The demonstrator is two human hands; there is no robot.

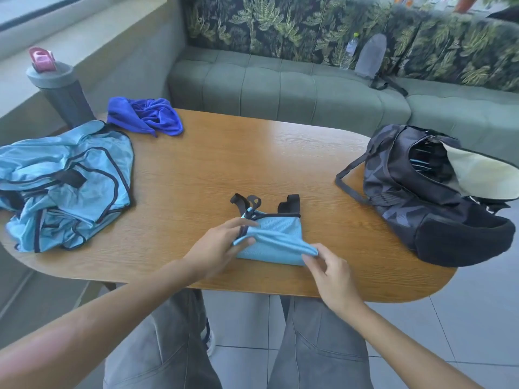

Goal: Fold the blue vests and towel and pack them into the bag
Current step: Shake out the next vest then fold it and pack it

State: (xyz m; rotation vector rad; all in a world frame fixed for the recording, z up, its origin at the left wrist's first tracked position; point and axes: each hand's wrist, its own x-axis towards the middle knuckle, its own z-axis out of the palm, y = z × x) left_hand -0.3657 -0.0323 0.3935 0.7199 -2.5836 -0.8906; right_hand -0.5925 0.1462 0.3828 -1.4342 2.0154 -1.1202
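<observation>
While the person's grey-trousered knees (309, 346) show below the near rim of the rounded wooden surface (252, 164), both bare hands work at a small folded vest (276, 242) lying near the middle of that near edge. Its light blue mesh is gathered into a compact packet, with dark trim along the far side and black straps (252, 202) sticking out beyond it. On the left side of the packet the left hand (222, 248) pinches a raised fold of the cloth, thumb beneath and fingers (241, 222) curled over the top. At the packet's right near corner the right hand (325, 268) nips the end of the same fold between thumb and fingertips. Farther off at the left edge of the surface, well apart from the hands, a loose heap of light blue vests (64, 183) with dark piping lies crumpled and unfolded. Beyond that heap, at the far left, a royal blue towel (148, 116) sits bunched up, just right of a dark grey bottle (61, 91) with a pink cap. On the right side lies the dark patterned bag (421, 203), its mouth unzipped and gaping, a pale lining flap folded outward and something blue-striped visible inside. Behind the surface runs a grey-green tufted sofa (280, 85), on which a clear water bottle (349, 51) and a grey pouch (370, 56) lean against a leaf-print backrest (266, 21).
</observation>
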